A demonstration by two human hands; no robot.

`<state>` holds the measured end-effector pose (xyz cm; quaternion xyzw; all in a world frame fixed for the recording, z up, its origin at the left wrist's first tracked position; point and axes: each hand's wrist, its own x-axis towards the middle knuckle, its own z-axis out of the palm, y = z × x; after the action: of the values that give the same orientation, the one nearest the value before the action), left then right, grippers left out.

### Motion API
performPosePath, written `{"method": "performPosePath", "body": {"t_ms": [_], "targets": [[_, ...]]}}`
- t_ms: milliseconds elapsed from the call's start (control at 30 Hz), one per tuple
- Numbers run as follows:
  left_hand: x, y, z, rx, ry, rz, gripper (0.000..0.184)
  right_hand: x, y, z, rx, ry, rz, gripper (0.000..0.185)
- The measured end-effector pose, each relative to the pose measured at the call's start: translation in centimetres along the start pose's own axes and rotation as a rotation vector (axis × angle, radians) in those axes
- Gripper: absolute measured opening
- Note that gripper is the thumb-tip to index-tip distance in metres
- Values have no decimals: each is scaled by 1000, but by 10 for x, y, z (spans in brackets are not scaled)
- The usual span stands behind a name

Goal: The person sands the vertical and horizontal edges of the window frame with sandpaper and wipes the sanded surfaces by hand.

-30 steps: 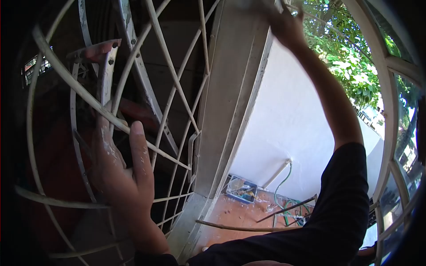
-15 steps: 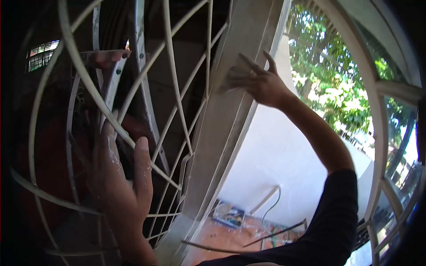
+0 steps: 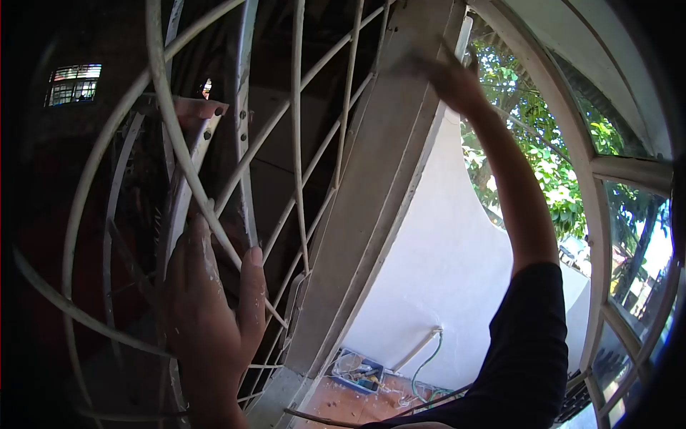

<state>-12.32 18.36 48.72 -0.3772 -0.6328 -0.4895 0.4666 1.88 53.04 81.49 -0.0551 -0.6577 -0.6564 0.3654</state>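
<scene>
My left hand (image 3: 214,314), with whitish flecks on its skin, is at the cream metal window grille (image 3: 175,121). A curved bar runs between its thumb in front and its fingers behind. My right hand (image 3: 454,82) is raised high against the grey-beige upright window post (image 3: 368,161). Motion smears its fingers, so I cannot make out whether anything is under them. A dark sleeve covers the upper part of that arm.
Perforated metal strips (image 3: 244,129) stand behind the grille in a dark room. To the right is an open framed window panel (image 3: 597,214). Below, a blue tray of items (image 3: 359,370) and a green hose (image 3: 426,365) lie near a white wall (image 3: 421,279).
My right hand has moved upward along the post and is blurred. My left hand keeps its place on the grille, while the whole view has shifted slightly.
</scene>
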Motion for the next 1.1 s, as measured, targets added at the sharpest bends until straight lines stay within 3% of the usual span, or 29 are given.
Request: {"method": "performPosePath", "body": {"t_ms": [33, 133, 167, 233, 267, 300, 433, 500, 533, 633, 700, 767, 833, 900, 967, 1033, 1100], "targets": [[-1, -1, -1, 8, -20, -9, 59, 13, 10, -6, -66, -36, 126, 54], [0, 1, -3, 1, -18, -3, 58, 5, -28, -19, -56, -108, 34, 57], [0, 1, -4, 6, -26, -5, 58, -16, -46, -14, 25, -97, -104, 57], [3, -3, -3, 47, 23, 49, 58, -48, -70, -26, 543, -382, -406, 55], [4, 0, -6, 30, -19, 14, 58, -46, -63, -22, 379, -259, -402, 55], [3, 3, -7, 7, -59, -19, 58, -38, -49, -16, 210, -141, -395, 54], [-1, -1, -4, -33, -40, -8, 60, 15, 15, -21, -111, -71, 70, 57], [0, 2, -8, 14, -49, -11, 60, 0, -10, -10, -11, -116, -40, 54], [-1, 3, -9, 53, -73, -22, 60, -20, -32, -17, 47, -123, -300, 52], [-1, 0, -4, 44, -28, 11, 60, -66, -80, -30, 487, -270, -535, 45], [-3, 1, -3, 27, -48, 2, 60, -43, -47, -21, 149, -119, -297, 49], [-2, 0, -1, 19, -38, -17, 60, -3, -12, -35, 31, -189, 80, 51], [-2, -3, 0, 59, 0, 43, 59, 2, -14, -21, -138, -70, -24, 49], [-2, -2, 1, 47, 3, 21, 59, -21, -60, -13, 129, -64, -335, 47], [-2, 0, 0, 43, -9, 4, 58, -41, -93, -45, 530, -447, -560, 38], [-1, 4, -2, -24, -65, -83, 55, -38, -70, -12, 215, -121, -448, 49], [-1, 3, -1, -20, -77, -89, 54, -11, -32, -17, -79, -7, -222, 51]]}}
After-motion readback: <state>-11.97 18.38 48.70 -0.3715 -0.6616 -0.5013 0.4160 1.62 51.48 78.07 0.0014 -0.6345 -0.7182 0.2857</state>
